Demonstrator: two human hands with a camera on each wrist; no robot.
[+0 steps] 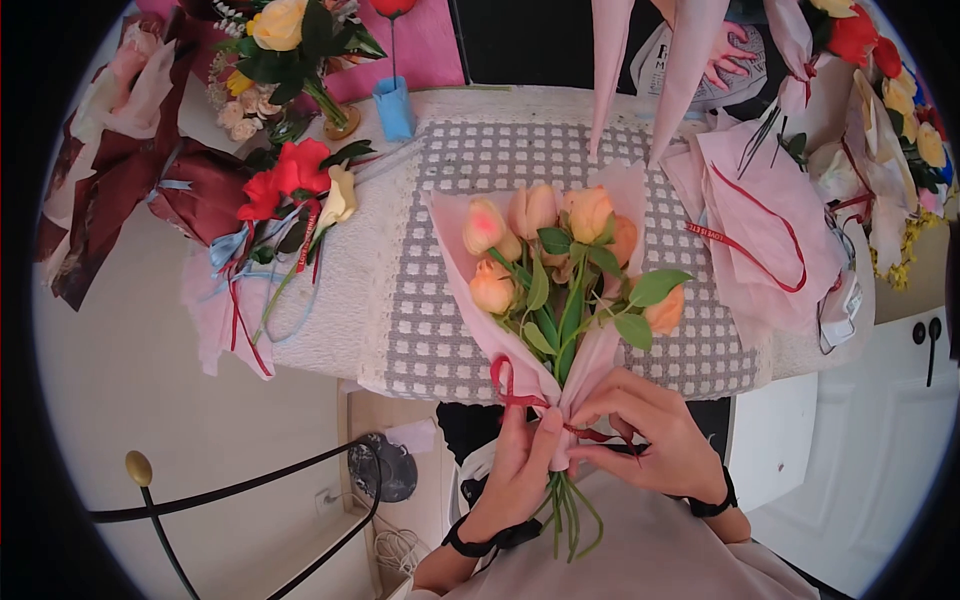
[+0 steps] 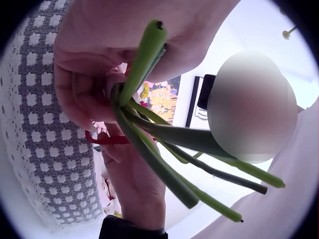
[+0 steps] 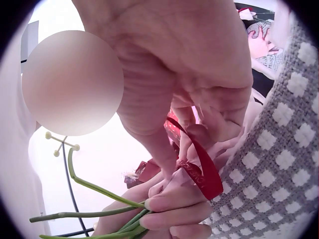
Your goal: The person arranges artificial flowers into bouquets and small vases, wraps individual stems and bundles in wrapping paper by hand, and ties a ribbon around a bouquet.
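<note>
A bouquet of peach roses (image 1: pixel 588 213) and tulips (image 1: pixel 483 225) lies on the checked cloth, wrapped in pale pink paper (image 1: pixel 470 320). My left hand (image 1: pixel 515 465) grips the gathered neck of the wrapping, its thumb across the front. Below it the green stems (image 1: pixel 570 515) stick out toward my body. A red ribbon (image 1: pixel 510 398) goes round the neck, with a loop on the left side. With thumb and fingers my right hand (image 1: pixel 650 425) pinches the ribbon on the right side. In the right wrist view, printed ribbon (image 3: pixel 207 172) curves out beside the right fingers.
At left lie red flowers (image 1: pixel 300 165) and a dark red wrapped bouquet (image 1: pixel 205 185). A pile of pink paper (image 1: pixel 770 230) with loose red ribbon lies at right. Another person's hand (image 1: pixel 730 55) shows at the far side. A black metal frame (image 1: pixel 300 472) stands lower left.
</note>
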